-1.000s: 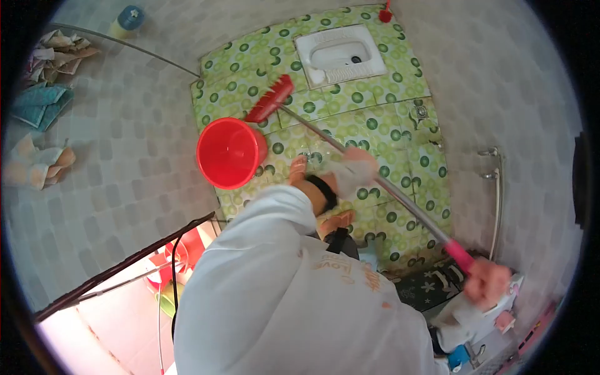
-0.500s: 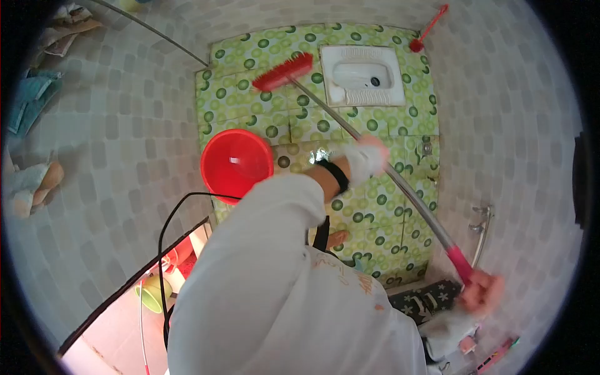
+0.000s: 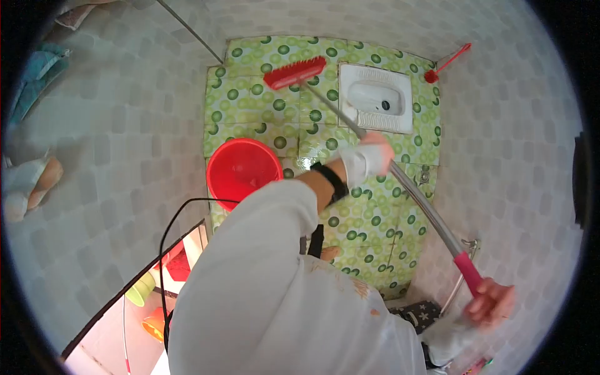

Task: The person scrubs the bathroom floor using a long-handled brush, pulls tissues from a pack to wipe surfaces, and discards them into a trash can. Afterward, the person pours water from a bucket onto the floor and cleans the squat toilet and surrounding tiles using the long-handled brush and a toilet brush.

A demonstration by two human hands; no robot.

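Probably light, stiff and slick along its metal pole [image 3: 431,215], the broom [image 3: 425,207] slants over the floor [image 3: 250,106] beside the toilet [image 3: 375,94], left hand [image 3: 375,153] fingers wrapped mid-pole, right hand [image 3: 492,303] fingers around the pink grip [image 3: 467,270], likely the surest hold.

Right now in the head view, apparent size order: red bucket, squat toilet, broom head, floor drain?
1. Red bucket and squat toilet: too alike to rank
2. Broom head
3. Floor drain
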